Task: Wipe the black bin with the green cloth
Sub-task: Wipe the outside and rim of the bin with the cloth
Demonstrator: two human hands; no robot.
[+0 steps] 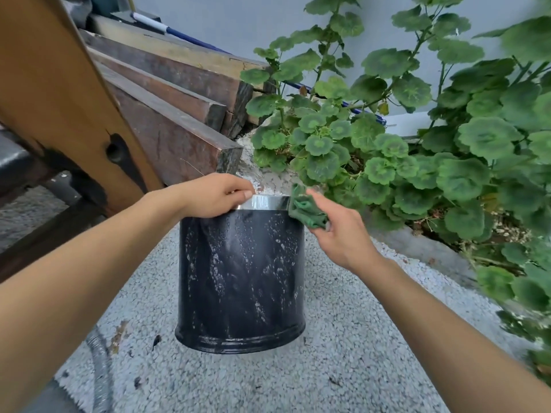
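Black bin [241, 278] in left grip [214, 198], green cloth [304, 211] half-hidden in right grip [338, 234]

Black bin [241, 278] tilted, wet-streaked, chrome rim, bunched green cloth [305, 210] at rim

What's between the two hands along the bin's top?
In the head view, only bare silver rim of the black bin, from the left hand to the green cloth the right hand holds.

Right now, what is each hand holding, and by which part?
The left hand grips the black bin by the left side of its silver top rim. The right hand holds the bunched green cloth at the rim's right edge.
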